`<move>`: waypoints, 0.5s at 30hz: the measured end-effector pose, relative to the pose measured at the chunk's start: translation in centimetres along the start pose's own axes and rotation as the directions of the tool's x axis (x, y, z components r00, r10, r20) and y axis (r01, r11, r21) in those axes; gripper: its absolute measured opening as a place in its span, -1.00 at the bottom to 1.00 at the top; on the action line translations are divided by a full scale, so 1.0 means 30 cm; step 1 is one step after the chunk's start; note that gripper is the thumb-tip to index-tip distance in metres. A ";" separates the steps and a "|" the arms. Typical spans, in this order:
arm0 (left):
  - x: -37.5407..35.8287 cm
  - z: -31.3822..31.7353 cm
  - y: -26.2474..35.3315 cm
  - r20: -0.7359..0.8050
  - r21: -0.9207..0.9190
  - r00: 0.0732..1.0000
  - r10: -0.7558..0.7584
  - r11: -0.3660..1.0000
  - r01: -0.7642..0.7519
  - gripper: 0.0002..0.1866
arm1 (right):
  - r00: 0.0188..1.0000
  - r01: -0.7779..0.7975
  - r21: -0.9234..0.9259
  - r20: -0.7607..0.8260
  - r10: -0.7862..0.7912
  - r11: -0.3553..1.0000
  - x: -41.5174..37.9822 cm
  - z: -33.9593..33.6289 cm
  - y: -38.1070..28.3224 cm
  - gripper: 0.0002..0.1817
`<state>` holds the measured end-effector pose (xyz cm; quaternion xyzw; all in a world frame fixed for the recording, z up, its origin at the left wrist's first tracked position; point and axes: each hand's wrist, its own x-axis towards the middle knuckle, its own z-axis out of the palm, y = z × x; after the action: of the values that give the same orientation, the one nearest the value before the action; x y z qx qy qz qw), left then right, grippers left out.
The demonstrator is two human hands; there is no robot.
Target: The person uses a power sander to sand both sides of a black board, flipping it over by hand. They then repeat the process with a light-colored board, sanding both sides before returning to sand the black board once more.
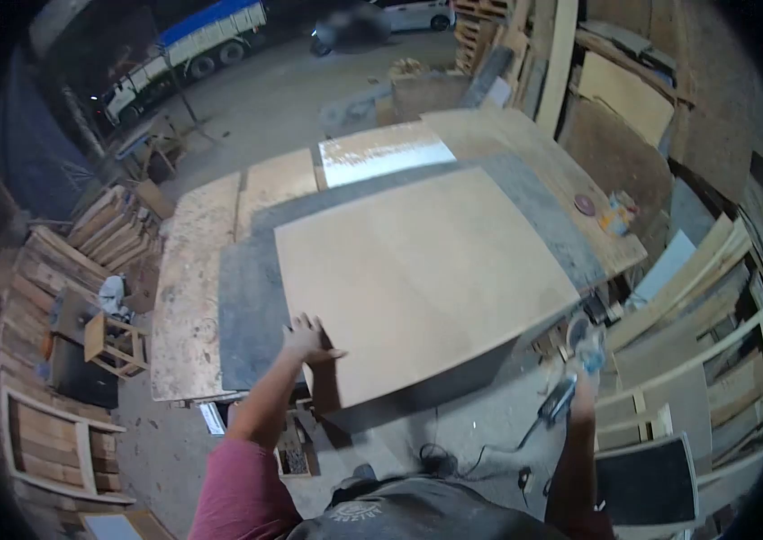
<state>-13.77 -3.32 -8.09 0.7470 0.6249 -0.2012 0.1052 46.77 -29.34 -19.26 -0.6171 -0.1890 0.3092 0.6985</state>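
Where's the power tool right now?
In the head view it is low on the right, in the right hand: the power tool hangs off the near right corner of the plywood sheet, beside the workbench.

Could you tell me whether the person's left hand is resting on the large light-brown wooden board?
Yes, the left hand lies flat, fingers spread, on the near corner of the large light-brown wooden board, while the right hand holds a power tool.
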 end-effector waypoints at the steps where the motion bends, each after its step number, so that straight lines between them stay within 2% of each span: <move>1: 0.003 0.056 0.032 -0.025 -0.159 0.996 0.084 0.983 -0.086 0.42 | 0.993 -0.117 0.057 -0.025 0.119 0.991 -0.077 -0.006 0.010 -0.63; 2: -0.043 0.069 0.120 -0.042 -0.187 0.982 0.186 0.964 -0.190 0.43 | 0.979 -0.201 0.104 -0.016 0.204 0.974 -0.107 -0.024 0.060 -0.57; 3: -0.068 0.132 0.226 -0.148 -0.150 0.946 0.290 0.939 -0.311 0.44 | 0.957 -0.285 0.146 -0.004 0.288 0.947 -0.122 -0.072 0.141 -0.49; 4: -0.119 0.146 0.318 -0.160 -0.135 0.889 0.429 0.882 -0.451 0.44 | 0.956 -0.278 0.179 -0.046 0.291 0.944 -0.113 -0.178 0.315 -0.50; 5: -0.183 0.126 0.429 -0.151 -0.059 0.863 0.482 0.867 -0.494 0.39 | 0.951 -0.271 0.210 -0.091 0.295 0.939 -0.098 -0.261 0.454 -0.51; 7: -0.220 0.176 0.589 -0.292 0.084 0.801 0.522 0.849 -0.522 0.12 | 0.960 -0.229 0.030 -0.159 0.230 0.973 -0.188 -0.254 0.459 -0.69; 9: -0.205 0.212 0.687 -0.398 0.185 0.758 0.517 0.854 -0.486 -0.07 | 0.967 -0.213 0.019 -0.139 0.213 0.977 -0.212 -0.252 0.427 -0.69; 10: -0.194 0.220 0.703 -0.404 0.188 0.757 0.514 0.856 -0.482 -0.07 | 0.970 -0.207 0.012 -0.132 0.207 0.978 -0.217 -0.238 0.422 -0.69; 12: -0.172 0.233 0.731 -0.517 0.194 0.692 0.504 0.856 -0.478 -0.22 | 0.973 -0.196 -0.003 -0.123 0.194 0.981 -0.228 -0.227 0.361 -0.68; 15: -0.129 0.234 0.732 -0.525 0.218 0.661 0.537 0.835 -0.505 -0.16 | 0.976 -0.179 -0.007 -0.129 0.177 0.984 -0.258 -0.196 0.252 -0.68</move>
<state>5.94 -13.95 -14.79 0.9215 0.3815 0.0517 -0.0520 43.37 -38.52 -26.73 -0.6563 -0.0907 0.3288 0.6729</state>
